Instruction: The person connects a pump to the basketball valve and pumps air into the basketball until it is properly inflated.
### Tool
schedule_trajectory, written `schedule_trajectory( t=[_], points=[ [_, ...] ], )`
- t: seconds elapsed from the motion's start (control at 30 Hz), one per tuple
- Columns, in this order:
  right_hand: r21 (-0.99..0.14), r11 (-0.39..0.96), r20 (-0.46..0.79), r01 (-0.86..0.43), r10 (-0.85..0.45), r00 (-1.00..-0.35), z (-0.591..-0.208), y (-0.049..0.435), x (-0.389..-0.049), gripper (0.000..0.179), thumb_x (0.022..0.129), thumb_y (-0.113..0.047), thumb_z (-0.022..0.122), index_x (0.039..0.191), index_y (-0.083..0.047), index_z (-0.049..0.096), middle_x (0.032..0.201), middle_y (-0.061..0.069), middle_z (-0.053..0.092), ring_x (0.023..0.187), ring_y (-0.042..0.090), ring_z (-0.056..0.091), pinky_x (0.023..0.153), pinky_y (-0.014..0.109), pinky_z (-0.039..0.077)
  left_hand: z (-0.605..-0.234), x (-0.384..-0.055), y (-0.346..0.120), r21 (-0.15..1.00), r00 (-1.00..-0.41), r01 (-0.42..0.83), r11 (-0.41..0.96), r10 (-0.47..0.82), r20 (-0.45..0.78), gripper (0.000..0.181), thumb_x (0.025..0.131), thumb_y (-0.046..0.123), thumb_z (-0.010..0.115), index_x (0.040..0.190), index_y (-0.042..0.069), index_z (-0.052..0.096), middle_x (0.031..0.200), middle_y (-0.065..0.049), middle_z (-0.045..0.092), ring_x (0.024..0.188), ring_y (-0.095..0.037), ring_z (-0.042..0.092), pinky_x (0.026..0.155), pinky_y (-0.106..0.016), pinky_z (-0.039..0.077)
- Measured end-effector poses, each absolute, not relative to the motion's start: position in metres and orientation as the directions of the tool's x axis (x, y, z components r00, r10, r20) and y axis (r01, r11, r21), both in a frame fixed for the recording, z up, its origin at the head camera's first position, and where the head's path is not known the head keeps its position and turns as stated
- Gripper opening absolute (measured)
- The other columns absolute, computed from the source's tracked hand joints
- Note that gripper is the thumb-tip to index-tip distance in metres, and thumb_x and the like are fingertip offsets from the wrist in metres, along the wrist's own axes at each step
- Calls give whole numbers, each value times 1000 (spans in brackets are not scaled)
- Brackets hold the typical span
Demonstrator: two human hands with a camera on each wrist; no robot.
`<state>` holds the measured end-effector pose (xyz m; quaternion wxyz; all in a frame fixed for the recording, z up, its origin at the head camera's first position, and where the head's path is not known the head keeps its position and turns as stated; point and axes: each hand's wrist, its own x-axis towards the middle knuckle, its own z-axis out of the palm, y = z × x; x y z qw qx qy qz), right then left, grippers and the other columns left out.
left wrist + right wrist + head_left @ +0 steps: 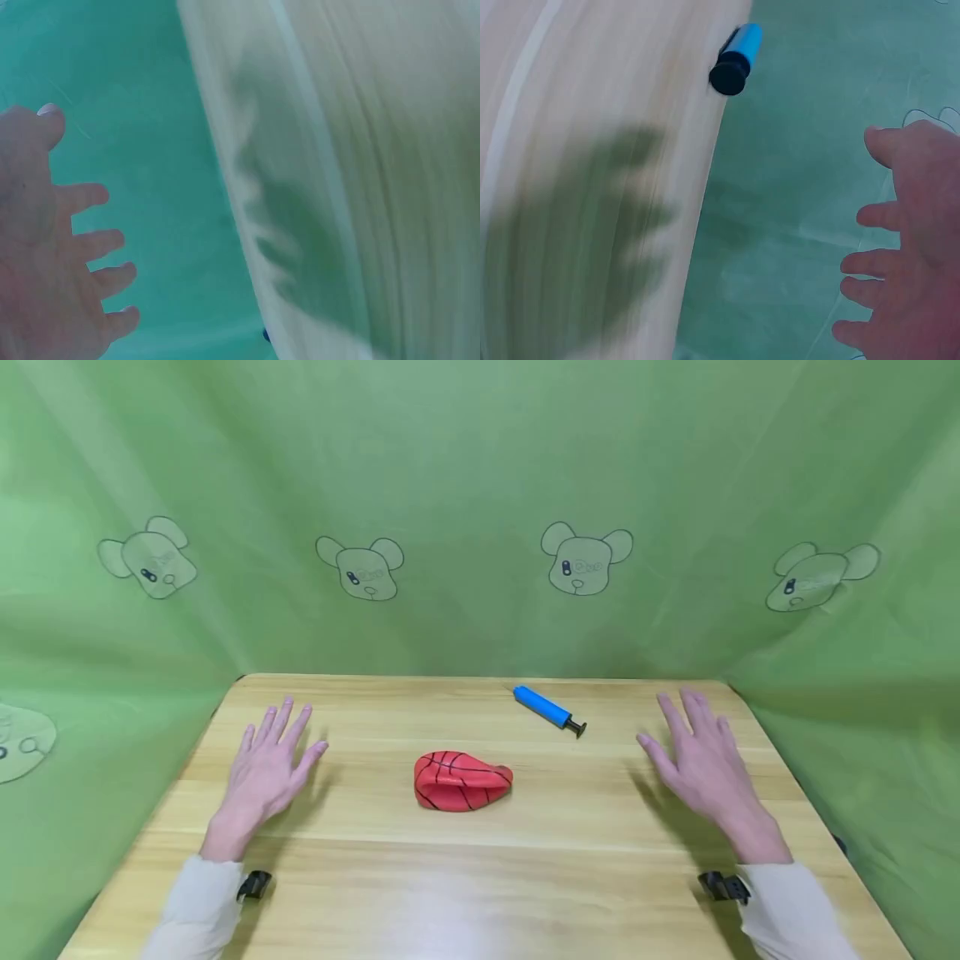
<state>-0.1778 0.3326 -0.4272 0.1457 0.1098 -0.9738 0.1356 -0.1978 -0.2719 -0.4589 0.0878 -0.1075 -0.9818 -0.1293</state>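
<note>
A deflated red ball [462, 782] with black lines lies folded in on itself near the middle of the wooden table. Behind it and to the right is a blue hand pump [542, 707] with a black handle and a thin needle pointing to the back left. My left hand [264, 771] hovers palm down over the table's left side, fingers spread, holding nothing. Over the right side, my right hand [705, 760] is likewise spread and holds nothing; the pump is the thing nearest to it. In the right wrist view the pump's handle end [730, 77] shows beyond the hand's shadow.
The pale wooden table [465, 893] has its back edge against a green curtain [472, 452] printed with mouse faces. The curtain also hangs along both sides. Each wrist carries a black strap below a white sleeve [197, 906].
</note>
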Motion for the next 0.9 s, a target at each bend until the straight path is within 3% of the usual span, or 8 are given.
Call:
schedule_trajectory(
  t=[0.13,0.23,0.33,0.53,0.9],
  points=[
    [-283,908,397,-310,-183,-899,-428,319,-181,70,104,-39,58,159,-4,33,161,33,22,145,56,24,113,72,18,-458,-194,-256,273,-949,262,926,196,247,71,108,54,36,162,10,27,167,-24,13,150,-49,17,117,-67,12],
    [-313,869,503,-382,-190,-843,-428,306,-186,65,100,-28,67,154,-3,42,154,32,37,137,55,37,109,71,29,-459,-193,-238,383,-923,321,866,195,333,64,109,46,43,159,8,35,165,-24,23,147,-50,26,115,-69,20],
    [-331,837,564,-436,-195,-802,-429,291,-194,60,98,-22,69,150,-1,47,149,29,46,135,50,43,110,66,33,-462,-192,-218,495,-886,409,767,205,415,57,108,36,51,155,5,43,162,-23,32,144,-49,35,112,-70,26],
    [-398,791,546,-464,-203,-813,-436,254,-221,55,101,-23,67,149,-2,49,148,23,49,137,43,45,112,62,34,-466,-185,-184,548,-861,491,677,283,422,53,107,31,53,154,6,45,160,-18,37,144,-42,38,113,-66,29],
    [-482,762,457,-432,-203,-866,-459,220,-271,52,101,-25,67,146,-3,52,145,17,53,136,38,47,112,56,37,-468,-191,-125,617,-851,517,593,435,295,63,104,49,54,158,20,41,164,-8,33,149,-32,34,114,-62,29]
  ],
)
